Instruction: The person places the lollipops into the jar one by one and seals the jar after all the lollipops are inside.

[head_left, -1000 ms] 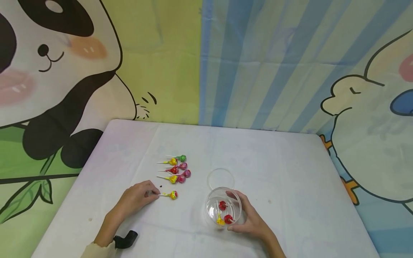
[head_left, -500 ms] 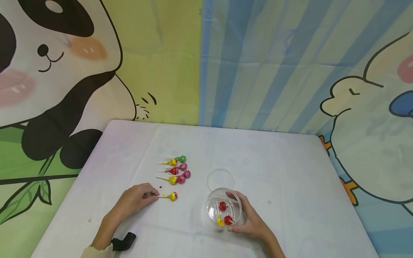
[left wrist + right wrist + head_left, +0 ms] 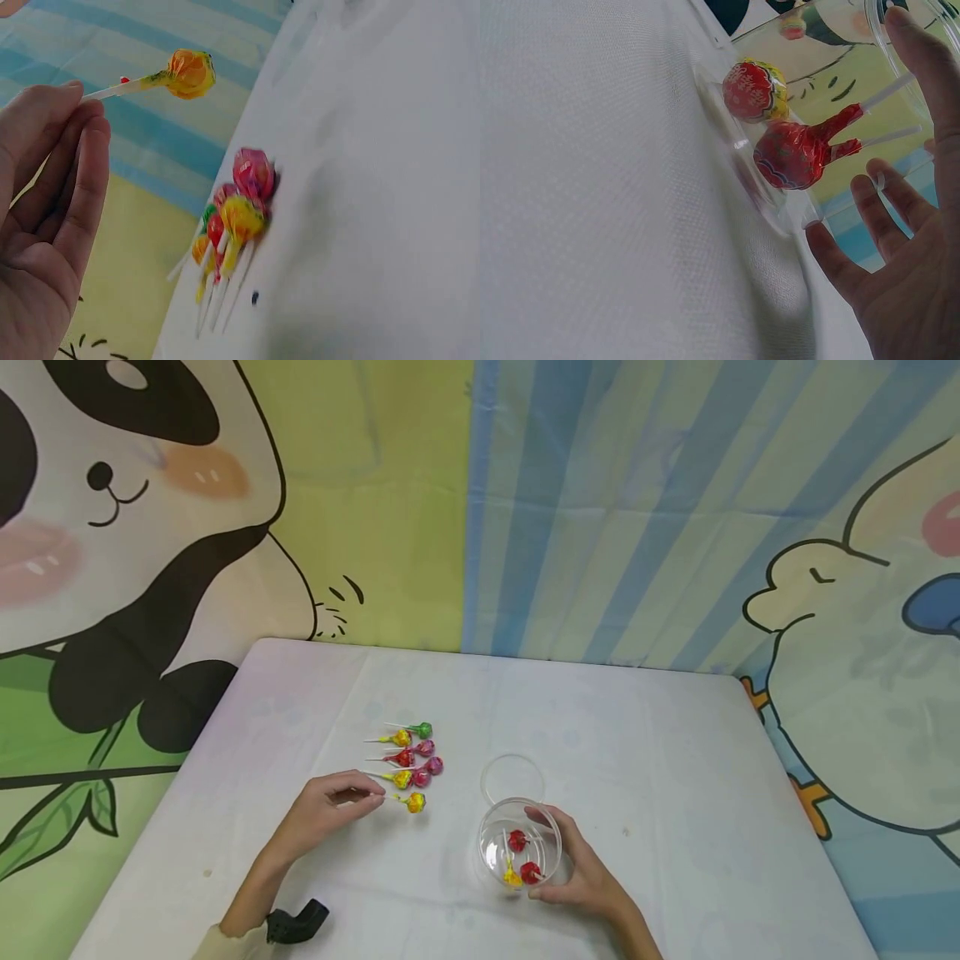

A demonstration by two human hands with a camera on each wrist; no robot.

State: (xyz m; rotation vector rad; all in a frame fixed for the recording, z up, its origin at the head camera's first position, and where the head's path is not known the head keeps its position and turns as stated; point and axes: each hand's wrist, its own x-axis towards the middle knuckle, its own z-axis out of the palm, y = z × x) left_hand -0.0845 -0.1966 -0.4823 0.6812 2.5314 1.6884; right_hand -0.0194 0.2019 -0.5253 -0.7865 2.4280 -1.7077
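My left hand (image 3: 326, 808) pinches a yellow-wrapped lollipop (image 3: 416, 802) by the end of its white stick. In the left wrist view this lollipop (image 3: 191, 73) is held off the table, its head pointing away from the fingertips. Beyond it lies a group of wrapped lollipops (image 3: 402, 778) in yellow, red, pink and green. My right hand (image 3: 588, 877) grips a clear round plastic tub (image 3: 485, 852) from its right side. Inside the tub are two red lollipops (image 3: 789, 155) and a yellow one (image 3: 512, 874). The tub's mouth faces up toward the head camera.
A clear round lid (image 3: 513, 756) lies flat just behind the tub. Near the loose lollipops is a tiny dark speck (image 3: 255, 298). The white-covered table (image 3: 637, 735) meets a cartoon-printed curtain (image 3: 600, 510) at its back edge.
The left hand has lifted the yellow lollipop off the table and moved it slightly up and right in the head view, toward the group. The right hand and tub stay put.
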